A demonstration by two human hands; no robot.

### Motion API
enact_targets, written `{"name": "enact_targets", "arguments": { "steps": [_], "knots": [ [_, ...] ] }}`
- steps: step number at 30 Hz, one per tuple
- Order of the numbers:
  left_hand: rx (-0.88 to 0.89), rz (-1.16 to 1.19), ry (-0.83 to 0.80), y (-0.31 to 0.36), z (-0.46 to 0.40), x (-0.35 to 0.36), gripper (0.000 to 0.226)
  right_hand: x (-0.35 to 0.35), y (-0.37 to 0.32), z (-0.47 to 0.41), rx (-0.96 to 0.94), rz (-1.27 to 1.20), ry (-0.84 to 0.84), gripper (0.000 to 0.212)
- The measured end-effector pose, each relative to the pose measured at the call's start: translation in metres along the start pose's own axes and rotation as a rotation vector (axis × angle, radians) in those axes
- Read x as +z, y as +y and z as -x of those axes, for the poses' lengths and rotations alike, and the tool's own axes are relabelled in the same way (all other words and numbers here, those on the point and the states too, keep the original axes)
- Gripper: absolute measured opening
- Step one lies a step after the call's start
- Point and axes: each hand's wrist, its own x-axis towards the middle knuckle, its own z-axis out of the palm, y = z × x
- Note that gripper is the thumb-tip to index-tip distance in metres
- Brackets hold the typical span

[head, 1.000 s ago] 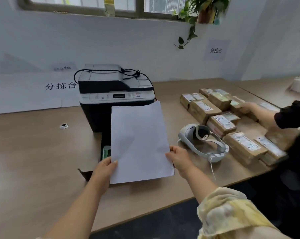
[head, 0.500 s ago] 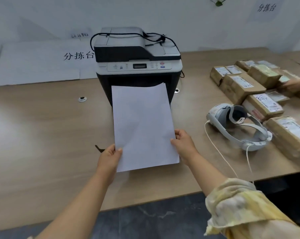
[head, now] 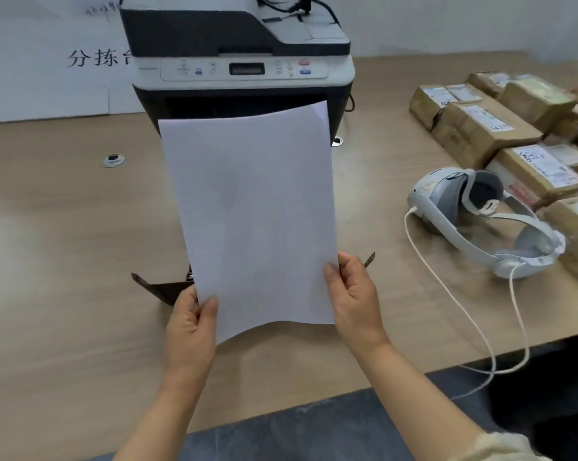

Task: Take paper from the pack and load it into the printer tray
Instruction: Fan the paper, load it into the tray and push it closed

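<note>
Paper sheet (head: pixel 252 214) held up before the printer (head: pixel 237 61), left hand (head: pixel 191 331) pinching its lower left corner, right hand (head: pixel 355 302) pinching the lower right edge, dark tray flap (head: pixel 161 289) open underneath, headset (head: pixel 480 221) on the tabletop (head: pixel 55 261) beside taped parcels (head: pixel 480 128).

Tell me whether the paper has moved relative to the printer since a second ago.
Yes. The paper now sits centred before the printer; earlier it was offset right.

White wall sheet (head: pixel 45 71), up-left of the gripped paper, reads "分拣", third character cut off by the printer. Parcel labels (head: pixel 543 164), right of the grip, too blurred to read. Printer panel text illegible.
</note>
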Motion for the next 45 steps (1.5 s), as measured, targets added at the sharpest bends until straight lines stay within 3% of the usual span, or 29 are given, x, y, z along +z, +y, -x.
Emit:
{"name": "enact_targets", "arguments": {
  "steps": [8,10,15,18,21,24,28,31,35,39,42,45],
  "knots": [
    [0.085,0.053,0.105,0.012,0.000,0.011,0.008,-0.004,0.019,0.010,-0.177,-0.050,-0.030,0.015],
    [0.126,0.031,0.137,0.015,0.001,0.012,0.013,-0.007,0.024,0.013,-0.201,-0.049,-0.012,0.012],
    [0.106,-0.082,0.139,-0.007,0.007,0.009,0.017,-0.014,0.046,0.021,-0.156,-0.032,-0.009,0.017],
    [0.053,-0.062,0.127,-0.021,0.012,0.010,0.007,-0.011,0.055,0.028,-0.074,-0.037,-0.003,0.005],
    [0.027,-0.017,0.144,-0.021,0.015,0.013,0.012,-0.006,0.057,0.031,-0.074,-0.063,0.007,0.037],
    [0.049,-0.024,0.172,-0.012,0.015,0.014,0.016,-0.005,0.051,0.028,-0.097,-0.104,0.003,0.021],
    [0.047,0.000,0.153,-0.014,0.013,0.012,0.011,-0.004,0.056,0.029,-0.090,-0.110,-0.029,0.019],
    [0.008,0.029,0.148,-0.024,0.014,0.014,0.027,0.000,0.068,0.033,-0.053,-0.102,-0.012,0.014],
    [0.012,-0.016,0.184,-0.025,0.011,0.014,0.015,0.001,0.065,0.032,-0.086,-0.103,0.004,0.013],
    [-0.039,-0.058,0.143,-0.034,0.013,0.016,0.015,0.001,0.072,0.032,-0.049,-0.020,-0.026,0.011],
    [-0.044,-0.155,0.124,-0.043,0.013,0.016,0.017,0.000,0.083,0.035,-0.040,0.125,-0.026,0.028],
    [-0.062,-0.252,0.150,-0.045,0.013,0.013,0.009,-0.002,0.084,0.034,-0.069,0.253,0.033,0.020]
  ]
}}
